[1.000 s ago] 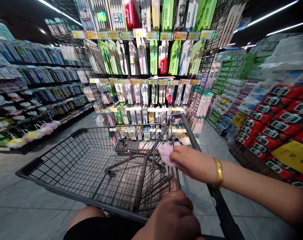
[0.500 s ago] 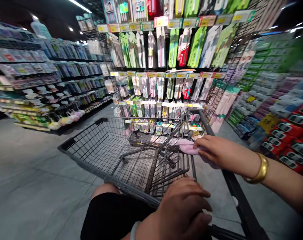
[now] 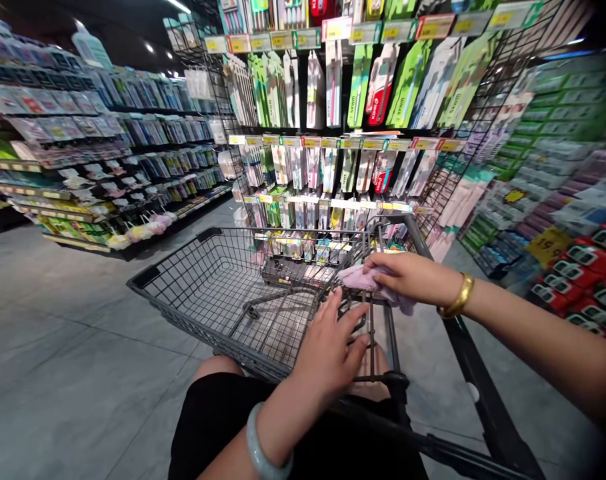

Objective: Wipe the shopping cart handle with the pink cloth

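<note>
My right hand (image 3: 407,275), with a gold bangle on its wrist, pinches a crumpled pale pink cloth (image 3: 355,277). The cloth lies against the wire at the right part of a dark grey shopping cart (image 3: 143,272), and one end hangs below my fingers. Lower and to the left, my left hand (image 3: 327,347) reaches over the cart's near part with its fingers spread and holds nothing. A pale bangle (image 3: 263,447) circles that wrist. Whether the left fingertips touch the cart's wire, I cannot tell. Inside the cart, the folding wire parts show, and no goods.
A rack of toothbrush-like packs (image 3: 333,83) stands right behind the cart. Shelves of packaged goods (image 3: 157,133) run along the left, and stacked red packs (image 3: 583,273) stand at the right. My knees in black clothing (image 3: 223,413) are close against the cart. Grey floor (image 3: 57,373) extends left.
My left hand has moved up and forward over the cart, its fingers spreading from a curled pose. The right hand has shifted slightly left and up with the cloth.
</note>
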`<state>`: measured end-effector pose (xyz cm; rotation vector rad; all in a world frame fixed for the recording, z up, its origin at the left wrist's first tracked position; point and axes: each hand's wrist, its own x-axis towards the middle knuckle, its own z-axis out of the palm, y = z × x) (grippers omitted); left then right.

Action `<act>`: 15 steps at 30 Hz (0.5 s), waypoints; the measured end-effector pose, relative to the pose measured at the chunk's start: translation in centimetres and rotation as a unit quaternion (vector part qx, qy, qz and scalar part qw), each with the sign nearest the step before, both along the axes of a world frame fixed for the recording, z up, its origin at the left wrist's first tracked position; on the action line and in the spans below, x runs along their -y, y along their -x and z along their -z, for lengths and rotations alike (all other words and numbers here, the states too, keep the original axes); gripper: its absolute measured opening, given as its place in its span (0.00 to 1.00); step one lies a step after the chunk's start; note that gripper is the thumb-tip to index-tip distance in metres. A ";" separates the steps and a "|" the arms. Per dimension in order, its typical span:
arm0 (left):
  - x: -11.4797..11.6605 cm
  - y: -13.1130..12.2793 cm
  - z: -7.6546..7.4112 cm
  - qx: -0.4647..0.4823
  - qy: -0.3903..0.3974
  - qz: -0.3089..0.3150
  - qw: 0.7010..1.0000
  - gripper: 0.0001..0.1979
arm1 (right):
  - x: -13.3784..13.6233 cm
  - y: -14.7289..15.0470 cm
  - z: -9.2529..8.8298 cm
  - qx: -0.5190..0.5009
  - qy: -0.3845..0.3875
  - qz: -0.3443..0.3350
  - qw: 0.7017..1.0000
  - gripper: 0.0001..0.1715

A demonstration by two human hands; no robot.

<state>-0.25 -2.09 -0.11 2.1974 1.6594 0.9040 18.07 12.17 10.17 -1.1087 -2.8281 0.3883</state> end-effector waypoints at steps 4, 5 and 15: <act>-1.1 1.5 0.0 0.025 -0.037 -0.034 0.998 0.22 | -0.7 1.9 0.5 -0.098 0.041 -0.018 0.994 0.16; -1.3 2.0 0.0 0.032 -0.047 -0.042 0.998 0.20 | -1.0 2.5 0.7 -0.116 0.040 -0.026 0.992 0.15; -1.2 6.2 0.9 0.110 -0.056 -0.075 0.989 0.21 | 0.2 5.4 2.3 0.189 -0.035 -0.048 0.980 0.07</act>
